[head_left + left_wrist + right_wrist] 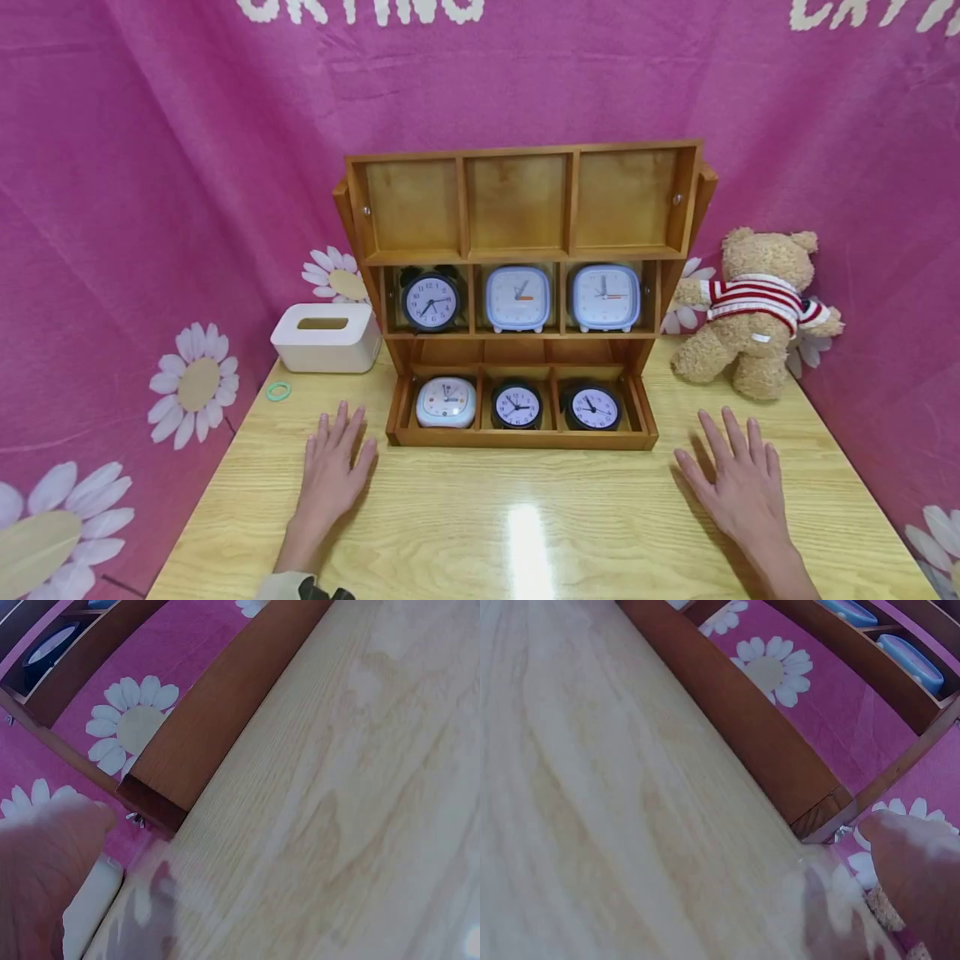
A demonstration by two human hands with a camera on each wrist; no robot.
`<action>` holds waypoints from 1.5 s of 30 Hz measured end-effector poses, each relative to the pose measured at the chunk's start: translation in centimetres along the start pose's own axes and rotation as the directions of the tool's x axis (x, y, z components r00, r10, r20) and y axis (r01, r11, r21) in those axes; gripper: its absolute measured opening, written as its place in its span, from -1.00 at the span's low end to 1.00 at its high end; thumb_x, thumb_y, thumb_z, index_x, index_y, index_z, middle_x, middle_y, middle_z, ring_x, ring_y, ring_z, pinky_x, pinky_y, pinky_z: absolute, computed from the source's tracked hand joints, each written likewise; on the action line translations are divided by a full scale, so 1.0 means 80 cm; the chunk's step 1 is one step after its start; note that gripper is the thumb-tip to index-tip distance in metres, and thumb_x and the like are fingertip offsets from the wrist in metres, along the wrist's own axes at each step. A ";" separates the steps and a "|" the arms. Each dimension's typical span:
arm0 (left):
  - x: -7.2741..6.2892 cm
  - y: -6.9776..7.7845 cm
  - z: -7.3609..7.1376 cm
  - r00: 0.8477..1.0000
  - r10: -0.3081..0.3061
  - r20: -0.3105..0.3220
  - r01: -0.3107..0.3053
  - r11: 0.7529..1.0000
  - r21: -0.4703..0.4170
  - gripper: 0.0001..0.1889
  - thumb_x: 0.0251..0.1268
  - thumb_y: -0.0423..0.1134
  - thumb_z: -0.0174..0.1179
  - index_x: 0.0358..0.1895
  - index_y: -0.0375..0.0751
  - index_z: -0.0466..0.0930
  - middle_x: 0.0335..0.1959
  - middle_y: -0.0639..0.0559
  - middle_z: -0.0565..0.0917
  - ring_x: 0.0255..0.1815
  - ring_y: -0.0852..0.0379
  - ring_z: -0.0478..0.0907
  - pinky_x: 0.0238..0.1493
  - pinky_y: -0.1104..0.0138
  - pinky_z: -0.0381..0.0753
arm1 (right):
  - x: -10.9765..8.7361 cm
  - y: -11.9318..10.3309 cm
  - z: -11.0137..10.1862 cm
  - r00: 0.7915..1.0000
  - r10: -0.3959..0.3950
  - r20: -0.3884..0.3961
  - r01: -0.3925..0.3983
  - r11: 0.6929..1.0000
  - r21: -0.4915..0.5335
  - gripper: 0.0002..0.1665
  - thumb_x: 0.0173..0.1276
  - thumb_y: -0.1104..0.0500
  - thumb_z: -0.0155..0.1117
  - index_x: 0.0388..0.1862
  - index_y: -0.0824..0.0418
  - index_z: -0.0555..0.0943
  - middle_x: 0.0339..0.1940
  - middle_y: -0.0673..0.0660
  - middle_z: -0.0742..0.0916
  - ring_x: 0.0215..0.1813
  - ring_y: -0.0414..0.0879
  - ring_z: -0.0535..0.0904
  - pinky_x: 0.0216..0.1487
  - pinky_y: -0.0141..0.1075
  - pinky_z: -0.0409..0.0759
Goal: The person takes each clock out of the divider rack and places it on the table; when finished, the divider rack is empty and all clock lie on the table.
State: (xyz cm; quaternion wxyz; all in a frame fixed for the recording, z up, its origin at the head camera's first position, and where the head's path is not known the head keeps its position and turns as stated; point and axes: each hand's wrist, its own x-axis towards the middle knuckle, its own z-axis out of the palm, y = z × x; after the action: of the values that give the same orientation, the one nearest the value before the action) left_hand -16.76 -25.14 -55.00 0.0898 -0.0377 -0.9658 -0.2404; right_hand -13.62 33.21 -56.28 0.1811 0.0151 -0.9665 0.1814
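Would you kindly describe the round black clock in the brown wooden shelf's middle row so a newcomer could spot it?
Find the brown, three-tiered wooden shelf. Leftmost in its middle row sits the round black clock. Unlike the two squarish blue clocks beside it, it is black and round.

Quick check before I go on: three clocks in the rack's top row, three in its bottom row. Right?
Not quite: the head view shows the upper three clocks in the middle row of the rack, not the top. The other three are in its bottom row.
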 end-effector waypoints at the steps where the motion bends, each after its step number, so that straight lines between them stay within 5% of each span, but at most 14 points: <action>1: 0.002 0.001 0.002 1.000 0.005 -0.003 -0.005 1.000 -0.017 -0.33 0.69 0.12 -0.08 0.67 -0.10 0.15 0.71 -0.24 0.00 0.68 -0.44 -0.20 0.59 -0.35 -0.24 | 0.002 -0.001 -0.001 1.000 -0.001 -0.004 0.001 1.000 0.003 -0.08 0.54 -0.28 0.17 0.71 0.06 0.17 0.69 0.37 0.19 0.71 0.39 -0.20 0.52 0.48 -0.18; 7: 0.014 0.009 0.018 0.998 0.047 -0.029 -0.051 0.986 -0.158 -0.26 0.66 0.13 -0.03 0.72 -0.04 -0.02 0.74 -0.20 -0.08 0.69 -0.41 -0.27 0.57 -0.39 -0.26 | 0.024 -0.019 -0.015 0.993 -0.050 -0.110 0.060 0.994 0.092 -0.05 0.49 -0.18 0.28 0.69 0.17 0.20 0.65 0.41 0.26 0.68 0.41 -0.04 0.52 0.44 -0.02; 11: 0.021 0.016 0.029 0.999 0.051 -0.014 -0.053 0.959 -0.277 -0.20 0.65 0.13 0.00 0.73 -0.06 -0.11 0.74 -0.17 -0.12 0.71 -0.34 -0.32 0.58 -0.37 -0.27 | 0.045 -0.039 -0.034 0.961 -0.104 -0.255 0.158 0.967 0.200 -0.02 0.36 -0.02 0.44 0.64 0.27 0.27 0.59 0.43 0.36 0.61 0.42 0.16 0.60 0.29 0.09; 13: 0.024 0.021 0.033 0.999 0.044 -0.002 -0.042 0.935 -0.353 -0.17 0.64 0.12 0.03 0.73 -0.10 -0.14 0.75 -0.17 -0.13 0.71 -0.32 -0.33 0.60 -0.34 -0.26 | 0.054 -0.052 -0.045 0.938 -0.113 -0.328 0.202 0.946 0.253 -0.03 0.31 0.03 0.48 0.61 0.28 0.32 0.57 0.41 0.41 0.58 0.39 0.25 0.65 0.06 0.15; 17: 0.029 0.030 0.039 1.000 0.011 0.024 0.003 0.860 -0.511 -0.13 0.62 0.11 0.09 0.73 -0.13 -0.16 0.75 -0.12 -0.13 0.73 -0.21 -0.25 0.65 -0.21 -0.12 | 0.078 -0.080 -0.064 0.857 -0.137 -0.496 0.327 0.889 0.320 -0.10 0.32 -0.11 0.46 0.52 0.31 0.45 0.45 0.40 0.55 0.50 0.25 0.43 0.58 -0.32 0.25; 21: 0.032 0.036 0.045 0.998 -0.032 0.046 0.054 0.784 -0.618 -0.13 0.61 0.11 0.12 0.73 -0.12 -0.13 0.75 -0.06 -0.07 0.72 -0.10 -0.11 0.65 -0.07 0.03 | 0.109 -0.108 -0.074 0.794 -0.158 -0.587 0.431 0.828 0.359 -0.08 0.29 -0.23 0.46 0.45 0.31 0.53 0.37 0.36 0.64 0.44 0.02 0.52 0.47 -0.43 0.37; 24: 0.032 0.037 0.049 0.998 -0.051 0.042 0.066 0.754 -0.653 -0.13 0.59 0.07 0.18 0.72 -0.14 -0.08 0.73 -0.09 -0.02 0.70 -0.13 -0.06 0.63 -0.08 0.06 | 0.128 -0.129 -0.075 0.796 -0.152 -0.586 0.451 0.795 0.406 -0.08 0.17 -0.07 0.56 0.45 0.30 0.54 0.38 0.30 0.65 0.42 -0.04 0.52 0.43 -0.45 0.41; 28: 0.032 0.039 0.051 0.998 -0.054 0.027 0.059 0.757 -0.651 -0.15 0.56 -0.01 0.23 0.71 -0.17 -0.01 0.72 -0.13 0.05 0.70 -0.15 -0.03 0.64 -0.10 0.04 | 0.151 -0.155 -0.072 0.812 -0.150 -0.564 0.455 0.768 0.450 -0.01 -0.03 0.20 0.62 0.47 0.31 0.52 0.38 0.31 0.64 0.37 0.12 0.55 0.41 -0.46 0.42; 34: 0.035 0.041 0.053 0.999 -0.040 0.009 0.035 0.724 -0.689 -0.20 0.54 -0.11 0.26 0.68 -0.21 0.07 0.69 -0.17 0.10 0.69 -0.17 -0.03 0.63 -0.10 0.03 | 0.176 -0.176 -0.068 0.862 -0.140 -0.488 0.390 0.798 0.459 0.10 -0.01 0.22 0.68 0.55 0.33 0.40 0.44 0.33 0.58 0.42 0.23 0.48 0.42 -0.51 0.37; 37: 0.037 0.040 0.054 0.999 -0.044 0.009 0.037 0.697 -0.716 -0.19 0.53 -0.12 0.28 0.68 -0.23 0.07 0.69 -0.19 0.09 0.69 -0.20 -0.05 0.61 -0.14 0.04 | 0.185 -0.181 -0.065 0.891 -0.103 -0.443 0.322 0.831 0.454 0.15 0.01 0.16 0.70 0.58 0.32 0.36 0.50 0.31 0.54 0.46 0.23 0.45 0.48 -0.26 0.44; 41: 0.040 0.039 0.056 0.998 -0.056 0.002 0.040 0.694 -0.719 -0.17 0.50 -0.11 0.31 0.68 -0.23 0.08 0.69 -0.18 0.10 0.68 -0.22 -0.02 0.59 -0.18 0.09 | 0.199 -0.184 -0.059 0.917 -0.076 -0.391 0.264 0.850 0.455 0.20 0.00 0.09 0.72 0.59 0.31 0.33 0.50 0.32 0.52 0.46 0.27 0.43 0.46 0.16 0.41; 45: 0.041 0.037 0.058 0.998 -0.066 -0.005 0.043 0.702 -0.711 -0.17 0.49 -0.12 0.33 0.67 -0.21 0.10 0.69 -0.16 0.13 0.67 -0.18 0.02 0.59 -0.14 0.13 | 0.209 -0.185 -0.052 0.928 -0.077 -0.364 0.250 0.853 0.457 0.28 -0.08 0.07 0.76 0.59 0.37 0.29 0.43 0.42 0.54 0.41 0.34 0.45 0.37 0.27 0.39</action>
State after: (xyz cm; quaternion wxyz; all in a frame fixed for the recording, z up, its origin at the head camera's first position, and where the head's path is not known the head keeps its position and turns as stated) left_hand -20.36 -20.26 -57.10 0.0755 -0.0374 -0.7980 -0.5967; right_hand -26.41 21.49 -41.57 0.3464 0.1136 -0.8376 0.4069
